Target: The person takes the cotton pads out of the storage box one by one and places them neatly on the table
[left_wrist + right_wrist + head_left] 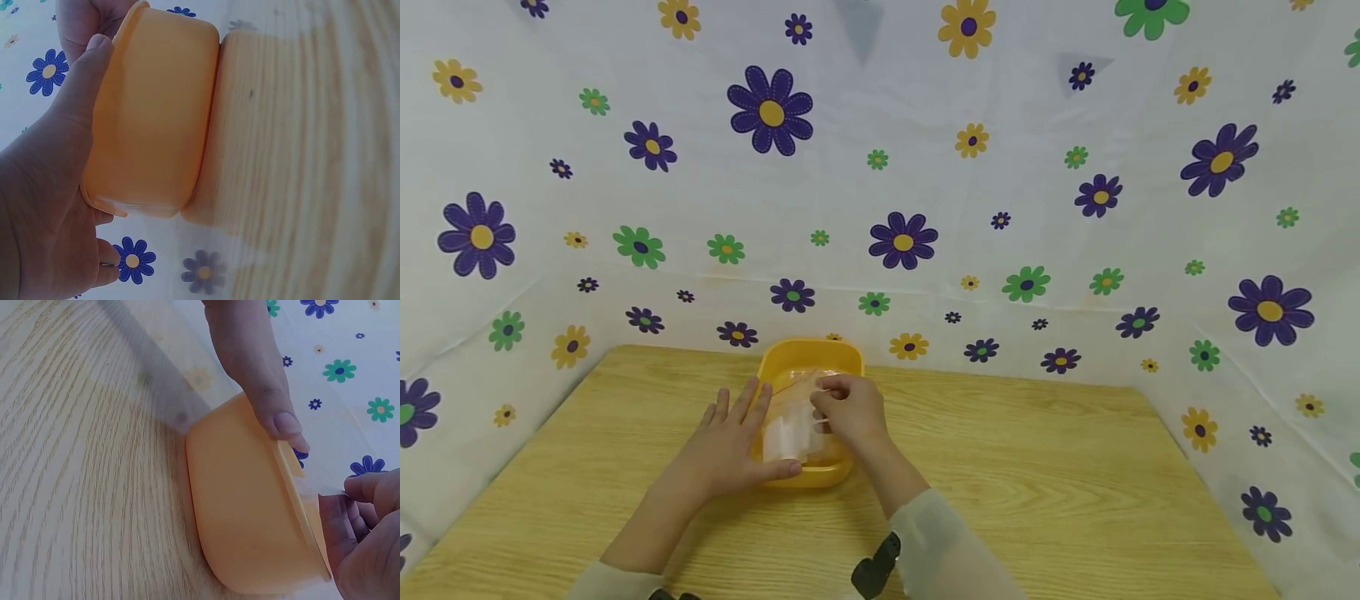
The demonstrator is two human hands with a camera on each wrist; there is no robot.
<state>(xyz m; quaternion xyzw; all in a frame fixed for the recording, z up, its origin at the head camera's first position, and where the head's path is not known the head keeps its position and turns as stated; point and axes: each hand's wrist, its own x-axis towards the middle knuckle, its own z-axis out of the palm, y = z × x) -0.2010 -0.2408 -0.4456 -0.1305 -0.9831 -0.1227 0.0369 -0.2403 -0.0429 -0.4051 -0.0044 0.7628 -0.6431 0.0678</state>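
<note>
A yellow-orange plastic tub (820, 477) stands on the table, holding a whitish, see-through plastic sheet or bag (786, 435). My left hand (730, 454) lies along the tub's left side, fingers spread and fairly straight, with the thumb over the front rim. In the left wrist view, that thumb (87, 75) runs along the rim of the tub (153, 112). My right hand (853, 412) is over the tub's right side. Its thumb and forefinger pinch an edge of thin clear plastic, as the right wrist view shows at the fingertips (355, 485).
The wood-grain table (1000, 467) stretches around the tub. Behind and at both sides hangs a white cloth (917, 150) printed with purple, green and yellow flowers; the tub stands near its back part. A dark strap piece (876, 568) sits by the right sleeve (951, 546).
</note>
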